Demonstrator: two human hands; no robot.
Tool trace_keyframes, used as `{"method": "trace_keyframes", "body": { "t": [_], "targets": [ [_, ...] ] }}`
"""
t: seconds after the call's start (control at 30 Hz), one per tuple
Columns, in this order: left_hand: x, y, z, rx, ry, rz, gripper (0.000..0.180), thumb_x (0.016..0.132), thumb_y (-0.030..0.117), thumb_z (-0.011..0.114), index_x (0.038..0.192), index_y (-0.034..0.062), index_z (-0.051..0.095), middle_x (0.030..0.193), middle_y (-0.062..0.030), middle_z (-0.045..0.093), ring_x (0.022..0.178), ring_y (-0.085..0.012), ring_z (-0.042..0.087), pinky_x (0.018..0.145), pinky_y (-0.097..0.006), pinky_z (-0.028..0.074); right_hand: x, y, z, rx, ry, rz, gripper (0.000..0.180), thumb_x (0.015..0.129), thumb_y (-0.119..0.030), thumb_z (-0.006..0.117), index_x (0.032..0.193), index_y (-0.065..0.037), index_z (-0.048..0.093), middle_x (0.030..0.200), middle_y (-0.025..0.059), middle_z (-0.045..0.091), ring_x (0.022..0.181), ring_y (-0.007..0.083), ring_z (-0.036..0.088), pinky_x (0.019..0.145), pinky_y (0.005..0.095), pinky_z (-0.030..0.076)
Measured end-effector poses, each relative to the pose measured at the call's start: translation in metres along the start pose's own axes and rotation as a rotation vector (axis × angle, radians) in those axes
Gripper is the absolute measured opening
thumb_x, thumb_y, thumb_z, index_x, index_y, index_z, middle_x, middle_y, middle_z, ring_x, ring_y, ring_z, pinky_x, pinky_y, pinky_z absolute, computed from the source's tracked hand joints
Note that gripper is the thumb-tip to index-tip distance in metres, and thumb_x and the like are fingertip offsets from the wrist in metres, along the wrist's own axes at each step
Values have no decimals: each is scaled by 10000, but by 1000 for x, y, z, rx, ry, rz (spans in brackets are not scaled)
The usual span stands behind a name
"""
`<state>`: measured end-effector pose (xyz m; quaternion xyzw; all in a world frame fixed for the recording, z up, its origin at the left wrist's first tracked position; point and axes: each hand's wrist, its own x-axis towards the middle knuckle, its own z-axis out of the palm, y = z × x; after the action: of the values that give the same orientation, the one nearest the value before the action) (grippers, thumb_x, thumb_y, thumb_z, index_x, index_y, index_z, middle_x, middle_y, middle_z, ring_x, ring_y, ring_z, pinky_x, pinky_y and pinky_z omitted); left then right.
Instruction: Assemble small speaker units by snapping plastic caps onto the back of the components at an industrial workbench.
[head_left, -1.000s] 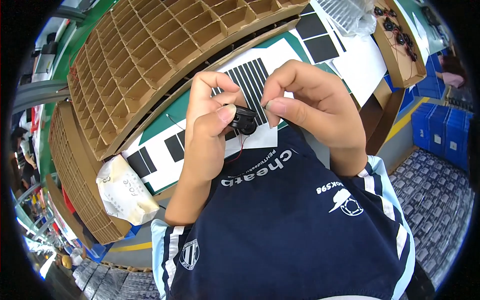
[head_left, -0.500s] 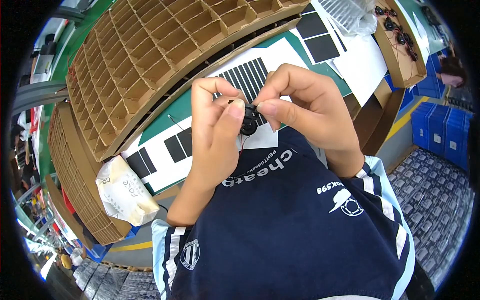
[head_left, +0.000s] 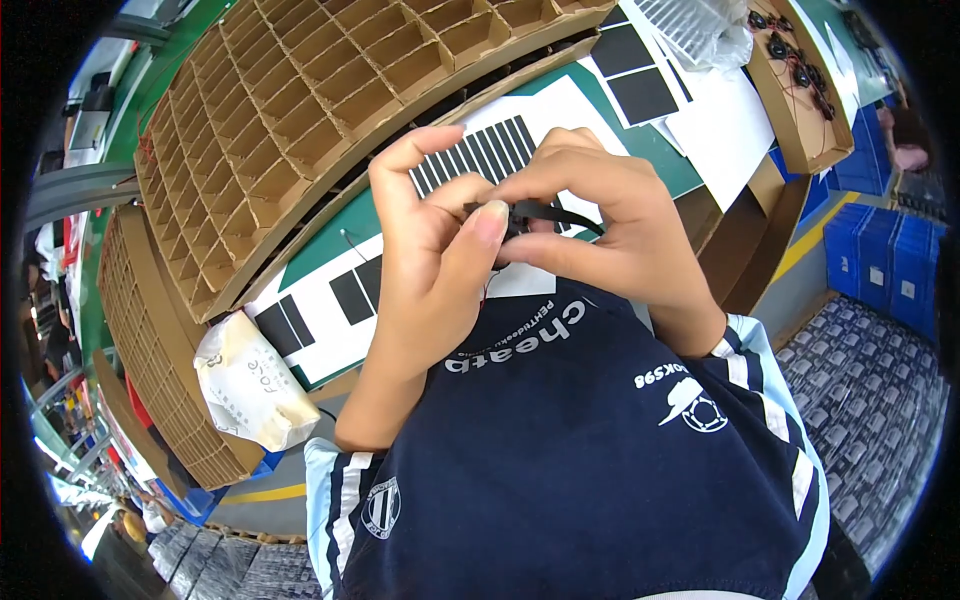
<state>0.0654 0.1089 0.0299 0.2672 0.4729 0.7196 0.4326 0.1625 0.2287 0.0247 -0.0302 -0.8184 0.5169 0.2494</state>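
Note:
Both of my hands meet in front of my chest over the green table [head_left: 655,150]. My left hand [head_left: 425,265] and my right hand [head_left: 610,235] together pinch a small black part [head_left: 515,215] with a black strap or cable running off to the right. A thin red wire hangs below it. My fingers hide most of the part. Under the hands lies a white sheet [head_left: 545,110] with black bars printed on it.
A big cardboard divider grid [head_left: 300,110] fills the table's far left. A second grid [head_left: 150,340] stands at the left edge beside a white plastic bag [head_left: 245,385]. A cardboard box [head_left: 800,90] with small black parts sits far right. Blue crates [head_left: 890,270] stand on the floor.
My hands have turned the small black part and closed tighter around it; my left thumb now presses on its front, and the black strap now sticks out to the right.

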Motion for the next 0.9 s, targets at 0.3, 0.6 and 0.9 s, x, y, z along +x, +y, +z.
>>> {"method": "trace_keyframes", "body": {
  "t": [0.3,0.6,0.9],
  "targets": [
    [-3,5,3,347,161,-21,343,767,53,624,1034,-7,417,776,-40,571,621,-33,518,495,-151,383,5,-3,7,-371,114,-185,258,600,-58,665,855,-55,626,614,13,504,596,153,468,651,276,349],
    [-3,3,-7,-45,178,-20,277,815,100,573,982,33,362,698,-110,559,471,-62,438,412,-166,337,4,-5,-6,-187,-52,16,161,701,-149,654,760,-34,556,665,40,539,650,169,500,704,277,343],
    [0,-4,-11,-215,26,-11,195,893,232,449,912,49,383,612,-94,506,428,-54,329,392,-176,247,5,2,-5,158,-49,48,139,777,-122,584,690,-16,560,632,46,527,623,160,468,639,272,336]
  ]
}}
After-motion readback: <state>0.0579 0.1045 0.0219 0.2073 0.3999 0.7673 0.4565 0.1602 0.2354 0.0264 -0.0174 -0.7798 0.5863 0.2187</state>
